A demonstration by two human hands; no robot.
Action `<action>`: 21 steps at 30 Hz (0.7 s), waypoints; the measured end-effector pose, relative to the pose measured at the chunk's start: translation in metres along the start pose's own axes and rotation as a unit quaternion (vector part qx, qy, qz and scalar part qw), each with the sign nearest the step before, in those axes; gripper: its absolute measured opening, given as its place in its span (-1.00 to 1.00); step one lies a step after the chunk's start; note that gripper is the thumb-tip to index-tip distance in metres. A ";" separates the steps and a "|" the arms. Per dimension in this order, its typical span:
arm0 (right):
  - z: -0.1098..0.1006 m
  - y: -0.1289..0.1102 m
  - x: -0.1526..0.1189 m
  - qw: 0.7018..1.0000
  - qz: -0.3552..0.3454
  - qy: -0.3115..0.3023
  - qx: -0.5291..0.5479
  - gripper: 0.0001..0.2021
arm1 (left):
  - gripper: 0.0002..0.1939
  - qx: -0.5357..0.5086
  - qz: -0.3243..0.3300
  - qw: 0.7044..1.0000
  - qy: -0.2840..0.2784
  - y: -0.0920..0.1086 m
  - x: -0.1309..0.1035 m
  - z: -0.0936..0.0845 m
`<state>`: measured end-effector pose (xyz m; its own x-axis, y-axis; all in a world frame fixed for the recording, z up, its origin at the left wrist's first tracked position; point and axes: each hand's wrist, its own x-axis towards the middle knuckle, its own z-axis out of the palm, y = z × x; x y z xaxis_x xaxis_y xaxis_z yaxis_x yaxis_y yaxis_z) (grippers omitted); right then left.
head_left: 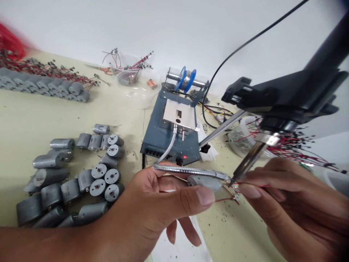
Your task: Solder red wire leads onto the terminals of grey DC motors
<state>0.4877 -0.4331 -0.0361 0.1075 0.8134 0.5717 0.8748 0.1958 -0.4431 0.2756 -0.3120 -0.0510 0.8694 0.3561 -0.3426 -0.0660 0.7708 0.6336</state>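
Left hand (pixel 160 203) grips a motor (pixel 203 181), right hand (pixel 294 203) pinches red wire (pixel 264 186); clear tubs (pixel 240 146) hold wired parts (pixel 296 142).

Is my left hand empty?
No, the left hand holds a gray motor, seen just below the flexible metal tube.

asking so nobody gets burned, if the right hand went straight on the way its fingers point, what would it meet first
Probably the soldering iron tip, just ahead of the right hand, then the motor; depth is unclear here.
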 end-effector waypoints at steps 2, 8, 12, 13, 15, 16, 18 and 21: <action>-0.001 0.000 0.001 1.000 -0.004 -0.002 0.006 -0.93 | -0.73 -0.002 -0.006 1.000 0.011 0.000 0.000 0.000; -0.002 -0.002 0.007 1.000 -0.027 -0.009 0.008 -0.87 | -0.61 -0.006 -0.027 0.999 0.028 0.002 -0.001 0.000; -0.002 -0.002 0.006 1.000 -0.020 -0.008 0.004 -0.89 | -0.61 -0.001 -0.026 0.999 0.027 0.003 -0.001 0.000; -0.002 -0.002 0.005 1.000 -0.020 -0.008 0.005 -0.89 | -0.61 -0.001 -0.025 0.999 0.028 0.003 -0.001 0.000; -0.003 -0.002 0.004 1.000 -0.022 -0.009 0.005 -0.90 | -0.61 -0.006 -0.027 0.999 0.030 0.002 -0.001 0.000; -0.003 -0.002 0.004 1.000 -0.023 -0.011 0.004 -0.90 | -0.61 -0.008 -0.029 0.999 0.030 0.002 -0.001 0.000; -0.002 -0.002 0.003 1.000 -0.021 -0.013 0.002 -0.92 | -0.61 -0.009 -0.031 0.999 0.028 0.002 -0.001 0.000; -0.001 -0.002 0.005 1.000 -0.020 -0.006 0.002 -0.93 | -0.62 -0.009 -0.030 0.999 0.023 0.001 0.000 0.000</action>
<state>0.4869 -0.4305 -0.0317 0.0673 0.8120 0.5798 0.8762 0.2298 -0.4236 0.2754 -0.3113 -0.0495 0.8489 0.3331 -0.4105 -0.0245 0.8005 0.5989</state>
